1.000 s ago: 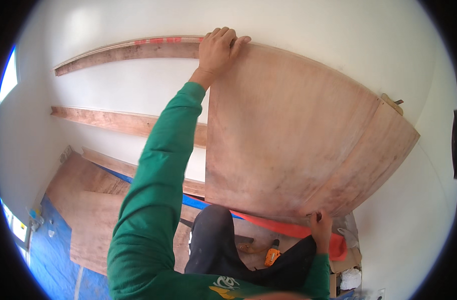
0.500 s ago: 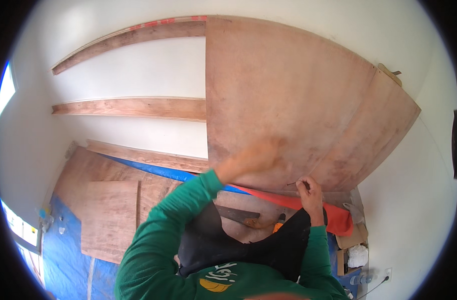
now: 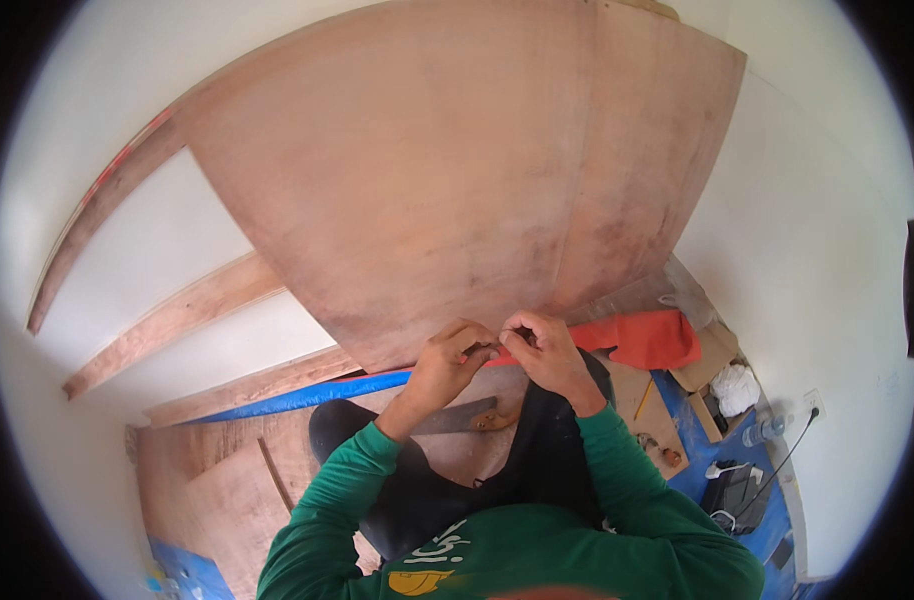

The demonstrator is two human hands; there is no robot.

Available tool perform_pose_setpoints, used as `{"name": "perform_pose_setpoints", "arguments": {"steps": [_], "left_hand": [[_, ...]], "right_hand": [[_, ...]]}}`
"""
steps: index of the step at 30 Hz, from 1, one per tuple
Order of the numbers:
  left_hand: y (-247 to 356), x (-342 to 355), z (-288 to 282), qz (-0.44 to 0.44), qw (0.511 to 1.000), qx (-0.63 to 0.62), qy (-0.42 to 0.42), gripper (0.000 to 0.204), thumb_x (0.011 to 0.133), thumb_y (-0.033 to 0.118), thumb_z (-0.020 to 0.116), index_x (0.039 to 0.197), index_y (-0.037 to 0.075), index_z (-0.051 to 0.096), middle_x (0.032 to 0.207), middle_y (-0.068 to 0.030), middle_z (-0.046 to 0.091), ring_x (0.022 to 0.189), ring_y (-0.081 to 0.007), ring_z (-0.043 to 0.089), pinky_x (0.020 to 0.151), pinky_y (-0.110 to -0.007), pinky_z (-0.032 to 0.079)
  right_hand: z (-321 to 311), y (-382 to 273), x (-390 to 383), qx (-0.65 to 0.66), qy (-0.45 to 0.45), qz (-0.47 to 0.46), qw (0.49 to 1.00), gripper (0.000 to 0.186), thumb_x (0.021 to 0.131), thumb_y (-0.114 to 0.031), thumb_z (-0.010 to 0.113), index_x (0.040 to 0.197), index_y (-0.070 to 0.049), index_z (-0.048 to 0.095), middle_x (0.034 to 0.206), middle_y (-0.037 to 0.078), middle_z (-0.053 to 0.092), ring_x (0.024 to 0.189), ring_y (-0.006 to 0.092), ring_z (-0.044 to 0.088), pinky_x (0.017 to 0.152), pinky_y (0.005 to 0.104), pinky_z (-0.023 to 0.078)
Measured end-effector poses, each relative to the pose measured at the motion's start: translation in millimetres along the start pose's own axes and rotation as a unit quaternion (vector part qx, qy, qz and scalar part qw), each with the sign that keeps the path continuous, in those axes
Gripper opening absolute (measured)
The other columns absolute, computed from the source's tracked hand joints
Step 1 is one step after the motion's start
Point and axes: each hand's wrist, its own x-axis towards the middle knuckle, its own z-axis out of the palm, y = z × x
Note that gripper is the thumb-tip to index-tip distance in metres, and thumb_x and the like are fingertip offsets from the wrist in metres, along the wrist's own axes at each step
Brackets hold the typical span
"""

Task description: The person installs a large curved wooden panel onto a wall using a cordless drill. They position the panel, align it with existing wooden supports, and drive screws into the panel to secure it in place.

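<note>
My left hand point(image 3: 443, 366) and my right hand point(image 3: 547, 352) meet in front of my lap, thumbs and fingertips pinched together and nearly touching. Between them is something small and dark, mostly hidden by the fingers. Half a second ago a thin dark screw or nail stuck out of the right hand's pinch. Just beyond the hands stands a large reddish-brown plywood panel point(image 3: 427, 180), leaning against the white wall. Below the hands, between my black-trousered legs, a handsaw point(image 3: 496, 418) with a wooden handle lies on a board.
Wooden battens point(image 3: 182, 318) run along the wall at left. Red sheeting point(image 3: 657, 340) and a blue tarp point(image 3: 307, 396) lie along the panel's foot. At right are a yellow pencil point(image 3: 644, 396), a cardboard box point(image 3: 706, 412), a plastic bottle point(image 3: 765, 430) and a dark case point(image 3: 734, 498) with a cable.
My left hand, blurred in front of the panel before, has come down to meet the right hand. The right hand has moved left and slightly up. The view has turned toward the right.
</note>
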Motion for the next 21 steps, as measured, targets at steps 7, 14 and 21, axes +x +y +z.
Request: {"name": "perform_pose_setpoints", "arguments": {"steps": [7,14,21], "left_hand": [[-31.8,12.5,1.0,-0.028,0.989,0.134,0.063,0.010,0.101,0.000,0.068,0.110,0.004,0.071,0.094,-0.0093,0.072,0.088,-0.0175,0.071,0.082,-0.033,0.057],[-28.7,2.1,-37.9,-0.144,0.978,0.055,0.137,0.019,0.109,0.010,0.065,0.126,-0.001,0.068,0.107,-0.0068,0.070,0.102,-0.0160,0.066,0.096,-0.032,0.054],[11.4,-18.5,-52.0,-0.098,0.979,0.127,0.129,0.008,0.103,0.000,0.067,0.111,0.001,0.070,0.109,-0.0075,0.065,0.097,-0.0167,0.061,0.088,-0.029,0.050]], "right_hand": [[-46.3,103.8,-9.9,-0.047,0.036,-0.016,0.998,0.022,0.101,-0.023,0.067,0.110,-0.003,0.072,0.102,0.016,0.074,0.099,0.0301,0.072,0.092,0.0386,0.056],[-74.0,316.0,-140.6,-0.236,-0.039,0.315,0.919,0.046,0.092,-0.020,0.066,0.134,0.000,0.061,0.118,0.024,0.072,0.115,0.0448,0.069,0.099,0.0492,0.056],[16.7,399.1,-222.7,-0.389,-0.112,0.044,0.913,0.054,0.099,-0.029,0.058,0.146,-0.003,0.055,0.149,0.023,0.053,0.135,0.0376,0.055,0.099,0.0613,0.048]]}}
